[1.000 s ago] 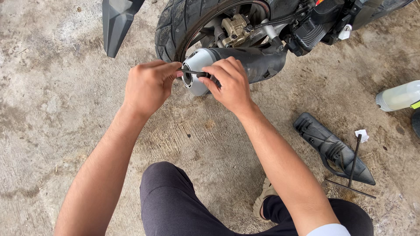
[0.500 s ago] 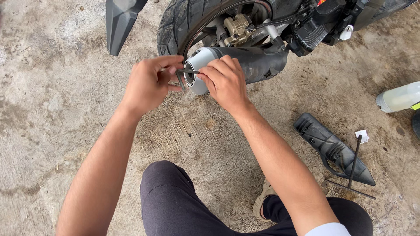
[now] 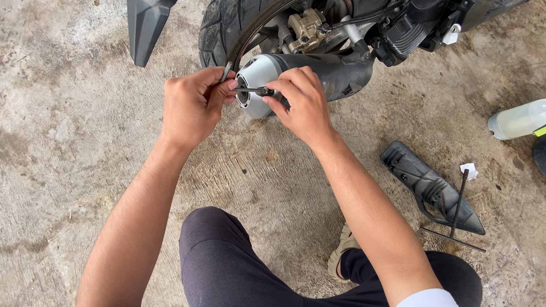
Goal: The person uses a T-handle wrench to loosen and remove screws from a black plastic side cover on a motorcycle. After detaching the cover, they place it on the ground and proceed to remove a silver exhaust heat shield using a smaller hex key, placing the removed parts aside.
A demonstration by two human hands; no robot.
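Rear tyre (image 3: 219,31) above; black exhaust (image 3: 318,74) with silver end cap (image 3: 257,77) below it. Left hand (image 3: 190,105) and right hand (image 3: 301,105) both closed on thin dark tool (image 3: 250,90), held level across cap opening.

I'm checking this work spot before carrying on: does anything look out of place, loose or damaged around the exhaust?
One thing stands out: a black plastic cover panel lies loose on the concrete floor, with thin black metal rods across it. Both hands, left and right, hold a small dark tool at the silver exhaust end cap. No spill or damage shows.
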